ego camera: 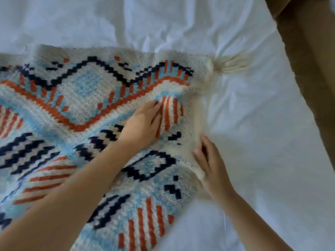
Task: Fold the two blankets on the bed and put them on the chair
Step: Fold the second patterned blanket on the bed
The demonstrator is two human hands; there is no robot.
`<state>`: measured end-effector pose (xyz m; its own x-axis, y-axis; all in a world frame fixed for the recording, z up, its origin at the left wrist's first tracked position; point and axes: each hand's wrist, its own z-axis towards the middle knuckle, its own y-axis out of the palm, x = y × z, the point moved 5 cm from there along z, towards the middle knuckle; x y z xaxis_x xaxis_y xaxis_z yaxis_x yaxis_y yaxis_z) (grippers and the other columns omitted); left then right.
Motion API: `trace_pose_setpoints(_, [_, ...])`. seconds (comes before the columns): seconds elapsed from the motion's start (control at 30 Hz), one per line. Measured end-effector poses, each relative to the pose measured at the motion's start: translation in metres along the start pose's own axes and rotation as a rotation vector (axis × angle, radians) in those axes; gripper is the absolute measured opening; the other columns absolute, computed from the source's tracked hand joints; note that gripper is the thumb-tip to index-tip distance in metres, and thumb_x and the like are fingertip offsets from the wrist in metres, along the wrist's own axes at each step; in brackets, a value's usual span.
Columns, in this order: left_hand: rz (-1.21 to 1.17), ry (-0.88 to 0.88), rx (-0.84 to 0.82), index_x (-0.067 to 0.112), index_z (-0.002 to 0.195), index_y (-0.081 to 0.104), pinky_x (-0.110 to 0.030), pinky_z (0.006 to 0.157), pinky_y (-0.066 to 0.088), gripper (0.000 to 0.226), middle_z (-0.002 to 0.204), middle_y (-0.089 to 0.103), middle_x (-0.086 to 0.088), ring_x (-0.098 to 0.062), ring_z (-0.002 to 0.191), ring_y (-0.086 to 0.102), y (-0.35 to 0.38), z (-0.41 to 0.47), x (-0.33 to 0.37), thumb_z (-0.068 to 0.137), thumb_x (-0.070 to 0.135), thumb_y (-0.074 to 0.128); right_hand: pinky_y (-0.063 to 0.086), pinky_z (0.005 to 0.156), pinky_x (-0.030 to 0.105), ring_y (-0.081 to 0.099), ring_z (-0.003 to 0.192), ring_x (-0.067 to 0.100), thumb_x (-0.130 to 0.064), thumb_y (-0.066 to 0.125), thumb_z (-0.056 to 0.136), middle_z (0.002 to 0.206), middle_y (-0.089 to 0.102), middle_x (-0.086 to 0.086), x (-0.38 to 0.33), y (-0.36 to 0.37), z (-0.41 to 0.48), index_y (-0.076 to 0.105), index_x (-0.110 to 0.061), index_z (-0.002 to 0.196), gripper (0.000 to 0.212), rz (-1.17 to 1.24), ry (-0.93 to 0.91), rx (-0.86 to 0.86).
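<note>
A knitted blanket (76, 98) with cream, light blue, orange and navy patterns lies spread over the left and middle of the white bed (253, 142). A cream tassel (230, 65) sticks out from its far right corner. My left hand (143, 124) rests flat on the blanket near its right edge, fingers straight and pressing the fabric. My right hand (212, 163) is at the blanket's right edge, its fingers curled around the thick cream border. No second blanket and no chair are in view.
Wrinkled white sheet covers the bed above and to the right of the blanket. A brown surface (311, 73) runs along the bed's right side at the top right corner.
</note>
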<state>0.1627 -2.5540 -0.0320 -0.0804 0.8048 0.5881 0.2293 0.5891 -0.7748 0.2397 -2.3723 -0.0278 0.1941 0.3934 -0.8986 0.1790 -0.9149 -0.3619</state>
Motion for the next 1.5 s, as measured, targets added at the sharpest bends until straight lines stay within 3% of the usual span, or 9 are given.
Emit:
trace_pose_setpoints(0.1, [-0.098,-0.018,0.03,0.02,0.146,0.028,-0.021,0.115,0.008,0.051,0.151,0.02,0.012,-0.007,0.143,0.012,0.02,-0.09,0.006,0.098,0.035,0.037,0.038,0.078,-0.002,0.051,0.098,-0.024,-0.044,0.045,0.089,0.103,0.057,-0.035,0.009,0.009,-0.044,0.043,-0.038,0.117,0.029,0.252,0.162,-0.046])
trace_pose_setpoints(0.27, [-0.142,-0.008,0.149,0.017,0.136,0.045,-0.029,0.11,0.028,0.051,0.141,0.041,0.004,-0.014,0.133,0.035,0.038,-0.195,0.023,0.092,0.043,0.049,0.047,0.068,0.013,0.065,0.075,-0.002,-0.028,0.062,0.088,0.077,0.07,-0.015,0.006,0.028,-0.085,0.065,-0.027,0.085,0.004,0.35,0.357,-0.21])
trace_pose_setpoints(0.5, [0.329,-0.123,0.081,0.01,0.114,0.061,-0.04,0.074,0.048,0.041,0.106,0.064,-0.007,-0.03,0.092,0.062,0.054,-0.271,-0.003,0.082,0.032,0.049,0.03,0.047,0.022,0.034,0.051,0.015,-0.01,0.059,0.083,0.053,0.035,0.004,0.003,0.011,-0.104,0.048,-0.011,0.064,0.022,0.446,0.533,0.283])
trace_pose_setpoints(0.6, [-0.004,-0.346,0.043,0.009,0.087,0.062,-0.03,0.057,0.043,0.015,0.075,0.064,-0.004,-0.028,0.066,0.061,0.026,-0.262,0.011,0.092,0.012,0.048,0.043,0.068,0.024,0.056,0.072,0.01,-0.037,0.065,0.082,0.077,0.061,-0.003,0.004,0.025,-0.107,0.062,-0.022,0.078,0.016,0.507,0.513,0.143])
trace_pose_setpoints(0.77, [-0.966,-0.722,-0.174,0.012,0.088,0.066,-0.035,0.063,0.053,0.017,0.082,0.07,-0.016,-0.027,0.068,0.065,-0.009,-0.254,0.009,0.091,0.01,0.05,0.044,0.097,0.034,0.056,0.117,0.018,-0.076,0.067,0.053,0.131,0.057,0.0,-0.002,0.069,-0.122,0.038,-0.025,0.135,0.101,0.7,0.416,-0.327])
trace_pose_setpoints(0.87, [-0.882,-0.943,0.12,0.014,0.097,0.066,-0.027,0.063,0.05,0.014,0.087,0.069,-0.011,-0.017,0.065,0.065,-0.021,-0.258,-0.037,0.092,0.018,0.053,0.043,0.093,0.033,0.059,0.111,0.016,-0.052,0.069,0.072,0.121,0.062,-0.001,-0.013,0.096,-0.133,0.049,-0.026,0.122,0.06,0.682,0.521,-0.386])
trace_pose_setpoints(0.97, [-0.292,-0.774,0.349,0.012,0.121,0.054,-0.023,0.074,0.047,0.029,0.109,0.062,-0.004,-0.015,0.089,0.058,-0.032,-0.266,-0.052,0.094,0.021,0.053,0.049,0.07,0.027,0.063,0.074,0.016,-0.017,0.064,0.084,0.081,0.067,0.005,-0.027,0.107,-0.134,0.066,-0.012,0.086,0.006,0.387,0.49,-0.35])
trace_pose_setpoints(1.17, [0.066,0.065,0.272,0.009,0.123,0.057,-0.033,0.09,0.042,0.044,0.114,0.061,-0.008,-0.021,0.105,0.052,-0.008,-0.304,0.029,0.087,0.034,0.05,0.049,0.047,0.021,0.057,0.065,0.017,-0.023,0.055,0.091,0.077,0.061,0.005,-0.045,0.071,-0.142,0.063,-0.016,0.078,0.017,0.542,0.669,-0.157])
trace_pose_setpoints(1.5, [-0.389,-0.203,0.052,0.016,0.062,0.037,-0.022,0.049,0.03,0.026,0.053,0.041,0.002,-0.006,0.048,0.038,-0.001,-0.278,0.062,0.086,0.022,0.035,0.051,0.077,0.021,0.066,0.096,0.01,-0.006,0.057,0.064,0.102,0.071,0.002,-0.043,0.053,-0.185,0.061,-0.011,0.114,0.051,0.523,0.349,-0.379])
